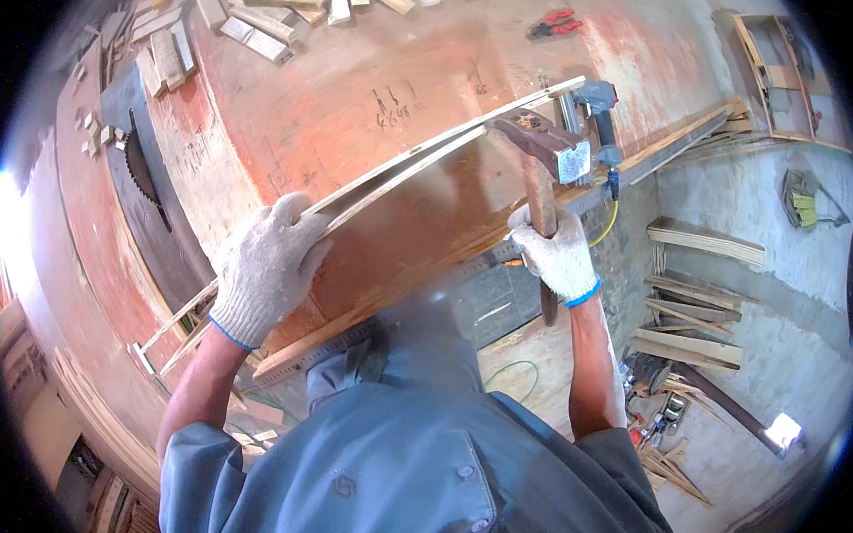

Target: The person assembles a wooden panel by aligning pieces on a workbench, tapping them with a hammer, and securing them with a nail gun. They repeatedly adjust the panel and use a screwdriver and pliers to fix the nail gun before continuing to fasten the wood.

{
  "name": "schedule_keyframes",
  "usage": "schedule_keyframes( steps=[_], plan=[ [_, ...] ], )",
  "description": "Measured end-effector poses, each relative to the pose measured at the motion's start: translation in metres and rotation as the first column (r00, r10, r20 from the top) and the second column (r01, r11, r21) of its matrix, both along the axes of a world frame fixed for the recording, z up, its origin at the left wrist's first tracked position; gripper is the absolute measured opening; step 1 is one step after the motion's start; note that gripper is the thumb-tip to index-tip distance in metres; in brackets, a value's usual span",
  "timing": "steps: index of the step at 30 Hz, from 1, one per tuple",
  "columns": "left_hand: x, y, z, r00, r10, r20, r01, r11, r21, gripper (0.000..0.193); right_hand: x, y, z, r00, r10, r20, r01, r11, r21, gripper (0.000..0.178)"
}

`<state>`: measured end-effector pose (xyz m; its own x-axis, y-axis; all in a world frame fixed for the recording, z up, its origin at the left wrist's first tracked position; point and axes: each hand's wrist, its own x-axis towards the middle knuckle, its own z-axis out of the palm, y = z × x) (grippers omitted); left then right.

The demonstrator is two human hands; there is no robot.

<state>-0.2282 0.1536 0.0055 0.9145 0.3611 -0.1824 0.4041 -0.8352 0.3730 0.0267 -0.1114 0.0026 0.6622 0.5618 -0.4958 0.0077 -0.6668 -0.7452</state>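
My left hand (269, 268), in a white knit glove with a blue cuff, is closed around a pair of long thin wooden strips (392, 169). The strips slant across the workbench from lower left to upper right, with a narrow gap between them. In my right hand (560, 257), gloved the same way, is a hammer (541, 146), gripped by its wooden handle. Its dark metal head is raised near the right ends of the strips. Just beyond the head, a grey nail gun (599, 113) rests near the bench's edge, joined to a yellow hose (606, 228).
Several wood offcuts (256, 37) lie at the far left of the reddish bench (357, 104). A toothed circular saw blade (144, 177) sticks up at left. Red-handled pliers (554, 25) lie at the back. Stacked boards (705, 240) and scraps occupy the floor at right.
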Motion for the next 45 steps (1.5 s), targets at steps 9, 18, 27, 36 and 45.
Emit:
schedule_keyframes(
  steps=[9, 18, 27, 36, 45],
  plan=[
    [0.002, 0.012, -0.002, 0.994, -0.028, 0.106, 0.032, 0.999, -0.039, 0.016, -0.001, 0.007, -0.013, 0.859, 0.193, 0.474, -0.135, 0.979, -0.154, 0.027],
    [-0.027, -0.014, 0.060, 0.996, 0.040, 0.084, -0.034, 0.997, -0.064, 0.015, -0.027, -0.007, 0.038, 0.740, 0.322, 0.591, -0.287, 0.945, -0.155, 0.025],
    [-0.047, -0.032, -0.005, 0.984, 0.146, 0.104, -0.135, 0.985, -0.107, 0.017, -0.026, 0.017, -0.003, 0.792, 0.459, 0.403, -0.324, 0.875, -0.360, 0.021],
    [-0.035, -0.016, -0.003, 0.983, 0.174, 0.052, -0.166, 0.977, -0.132, 0.020, -0.043, 0.036, -0.013, 0.804, 0.356, 0.477, -0.257, 0.930, -0.261, 0.017],
    [-0.031, 0.001, -0.009, 0.979, 0.200, 0.022, -0.197, 0.975, -0.107, 0.019, -0.063, 0.055, -0.045, 0.834, 0.219, 0.507, -0.160, 0.974, -0.159, 0.022]
  ],
)
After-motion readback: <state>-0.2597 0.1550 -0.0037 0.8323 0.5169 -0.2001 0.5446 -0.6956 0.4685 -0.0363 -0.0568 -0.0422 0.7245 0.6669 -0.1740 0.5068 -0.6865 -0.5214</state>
